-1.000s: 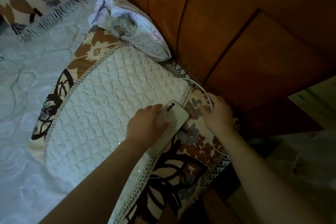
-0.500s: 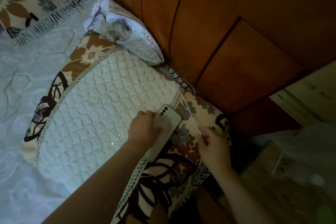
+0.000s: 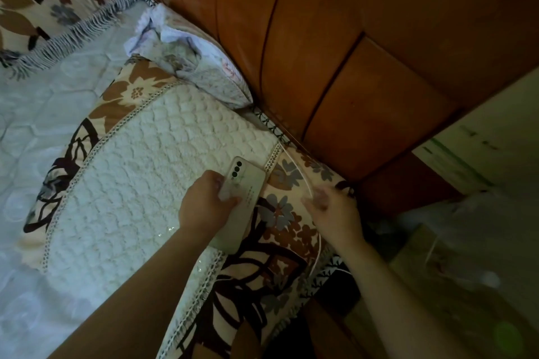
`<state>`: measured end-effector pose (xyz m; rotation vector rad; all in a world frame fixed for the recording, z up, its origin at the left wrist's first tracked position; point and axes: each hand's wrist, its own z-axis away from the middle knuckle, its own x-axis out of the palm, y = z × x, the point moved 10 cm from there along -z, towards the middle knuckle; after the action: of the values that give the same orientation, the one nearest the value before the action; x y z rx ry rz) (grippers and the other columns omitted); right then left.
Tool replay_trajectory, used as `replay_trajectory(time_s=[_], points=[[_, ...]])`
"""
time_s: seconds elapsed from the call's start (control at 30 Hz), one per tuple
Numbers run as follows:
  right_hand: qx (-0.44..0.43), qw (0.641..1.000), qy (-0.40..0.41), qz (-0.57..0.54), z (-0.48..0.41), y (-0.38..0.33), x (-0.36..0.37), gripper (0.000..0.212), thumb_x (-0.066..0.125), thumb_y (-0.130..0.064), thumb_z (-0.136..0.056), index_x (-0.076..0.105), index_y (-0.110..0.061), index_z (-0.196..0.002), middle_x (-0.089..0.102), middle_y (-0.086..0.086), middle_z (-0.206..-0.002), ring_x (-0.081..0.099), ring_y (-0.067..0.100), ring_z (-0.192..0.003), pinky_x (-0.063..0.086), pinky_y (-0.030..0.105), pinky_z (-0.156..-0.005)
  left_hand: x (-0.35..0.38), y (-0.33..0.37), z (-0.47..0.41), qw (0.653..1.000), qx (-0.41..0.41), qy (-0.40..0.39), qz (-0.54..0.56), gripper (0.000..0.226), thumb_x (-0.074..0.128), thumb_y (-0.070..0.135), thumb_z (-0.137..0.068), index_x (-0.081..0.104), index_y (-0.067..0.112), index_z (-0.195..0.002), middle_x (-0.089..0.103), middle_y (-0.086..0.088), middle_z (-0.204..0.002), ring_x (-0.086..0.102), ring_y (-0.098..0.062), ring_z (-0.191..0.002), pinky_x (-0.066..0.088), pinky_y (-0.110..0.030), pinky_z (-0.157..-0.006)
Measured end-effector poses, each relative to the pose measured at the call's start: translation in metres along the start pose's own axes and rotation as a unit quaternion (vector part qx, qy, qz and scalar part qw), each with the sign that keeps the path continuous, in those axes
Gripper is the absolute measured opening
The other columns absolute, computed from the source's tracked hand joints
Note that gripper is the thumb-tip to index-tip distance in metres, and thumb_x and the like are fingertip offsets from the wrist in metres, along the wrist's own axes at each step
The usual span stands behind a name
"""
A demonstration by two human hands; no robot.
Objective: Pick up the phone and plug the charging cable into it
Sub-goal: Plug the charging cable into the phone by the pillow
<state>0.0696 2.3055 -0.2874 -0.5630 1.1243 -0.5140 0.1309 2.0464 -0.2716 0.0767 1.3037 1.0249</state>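
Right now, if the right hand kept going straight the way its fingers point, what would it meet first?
The right hand points up and left, and the white charging cable already crosses its fingers. Beyond that, probably the floral pillow, then the phone in the left hand. Motion blur leaves depth uncertain.

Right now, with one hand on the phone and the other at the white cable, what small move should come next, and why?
Probably run the right hand along the white cable to find its plug, which I cannot see yet. The left hand already grips the phone, camera side up on the pillow, and the phone's bottom edge near the wrist has nothing plugged in.
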Motion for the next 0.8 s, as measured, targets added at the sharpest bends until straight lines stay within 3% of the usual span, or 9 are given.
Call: replay_trajectory(time_s=[0.1, 0.23, 0.33, 0.43, 0.57, 0.67, 0.73, 0.8], points=[[-0.021, 1.0, 0.014, 0.009, -0.041, -0.025, 0.003, 0.037, 0.063, -0.032, -0.085, 0.059, -0.012, -0.116, 0.064, 0.008, -0.111, 0.059, 0.023, -0.102, 0.05, 0.042, -0.086, 0.003, -0.002, -0.002, 0.999, 0.017, -0.022, -0.03, 0.047, 0.075, 0.03, -0.071, 0.055, 0.013, -0.109, 0.064, -0.008, -0.102, 0.059, -0.026, -0.093, 0.043, -0.033, -0.07], [-0.024, 0.998, 0.003, 0.055, -0.08, -0.041, 0.023, 0.031, 0.061, -0.03, -0.086, 0.062, -0.014, -0.113, 0.065, 0.009, -0.11, 0.059, 0.027, -0.101, 0.048, 0.035, -0.082, -0.005, 0.007, -0.001, 0.995, 0.064, 0.003, -0.074, 0.058, 0.074, 0.036, -0.071, 0.052, 0.015, -0.12, 0.058, -0.011, -0.113, 0.056, -0.03, -0.102, 0.048, -0.041, -0.077], [0.0, 0.997, -0.006, 0.077, -0.085, -0.037, 0.033, 0.019, 0.059, -0.025, -0.087, 0.066, -0.014, -0.101, 0.07, 0.009, -0.101, 0.062, 0.027, -0.093, 0.049, 0.033, -0.075, -0.01, 0.016, -0.004, 0.995, 0.083, -0.002, -0.048, 0.06, 0.071, 0.04, -0.073, 0.049, 0.018, -0.125, 0.057, -0.008, -0.118, 0.056, -0.025, -0.105, 0.046, -0.036, -0.079], [-0.01, 0.999, 0.015, 0.033, -0.066, -0.035, 0.023, 0.017, 0.061, -0.023, -0.087, 0.069, -0.011, -0.096, 0.071, 0.007, -0.095, 0.062, 0.018, -0.083, 0.045, 0.027, -0.07, -0.011, 0.029, -0.005, 0.995, 0.093, -0.03, -0.031, 0.052, 0.065, 0.041, -0.078, 0.05, 0.021, -0.124, 0.057, -0.003, -0.118, 0.056, -0.018, -0.102, 0.041, -0.029, -0.077], [-0.058, 0.995, 0.051, -0.063, -0.011, -0.045, -0.009, 0.008, 0.065, -0.021, -0.085, 0.07, -0.021, -0.091, 0.063, -0.012, -0.078, 0.057, -0.003, -0.069, 0.04, 0.007, -0.057, -0.008, 0.054, -0.003, 0.992, 0.09, -0.073, 0.049, 0.039, 0.06, 0.038, -0.083, 0.056, 0.023, -0.119, 0.061, 0.001, -0.113, 0.058, -0.012, -0.095, 0.038, -0.018, -0.069], [-0.052, 0.99, 0.061, -0.115, 0.037, -0.042, -0.027, 0.009, 0.064, -0.024, -0.085, 0.067, -0.032, -0.089, 0.064, -0.019, -0.081, 0.06, -0.002, -0.077, 0.046, 0.01, -0.061, -0.002, 0.074, -0.002, 0.989, 0.077, -0.1, 0.08, 0.034, 0.056, 0.042, -0.085, 0.059, 0.024, -0.114, 0.063, 0.006, -0.104, 0.058, -0.003, -0.084, 0.036, -0.013, -0.065], [-0.051, 0.986, 0.068, -0.14, 0.064, -0.041, -0.035, 0.015, 0.064, -0.024, -0.085, 0.065, -0.039, -0.086, 0.066, -0.019, -0.081, 0.06, -0.003, -0.08, 0.048, 0.011, -0.065, 0.005, 0.085, 0.002, 0.985, 0.064, -0.119, 0.104, 0.035, 0.055, 0.044, -0.086, 0.059, 0.023, -0.113, 0.063, 0.009, -0.099, 0.056, 0.004, -0.081, 0.039, -0.014, -0.065], [-0.042, 0.985, 0.071, -0.149, 0.083, -0.038, -0.039, 0.021, 0.065, -0.024, -0.084, 0.062, -0.044, -0.081, 0.066, -0.021, -0.081, 0.059, -0.007, -0.082, 0.046, 0.008, -0.067, 0.02, 0.093, 0.008, 0.979, 0.039, -0.148, 0.135, 0.042, 0.054, 0.046, -0.085, 0.057, 0.019, -0.117, 0.066, 0.005, -0.101, 0.062, -0.006, -0.088, 0.051, -0.027, -0.073]])
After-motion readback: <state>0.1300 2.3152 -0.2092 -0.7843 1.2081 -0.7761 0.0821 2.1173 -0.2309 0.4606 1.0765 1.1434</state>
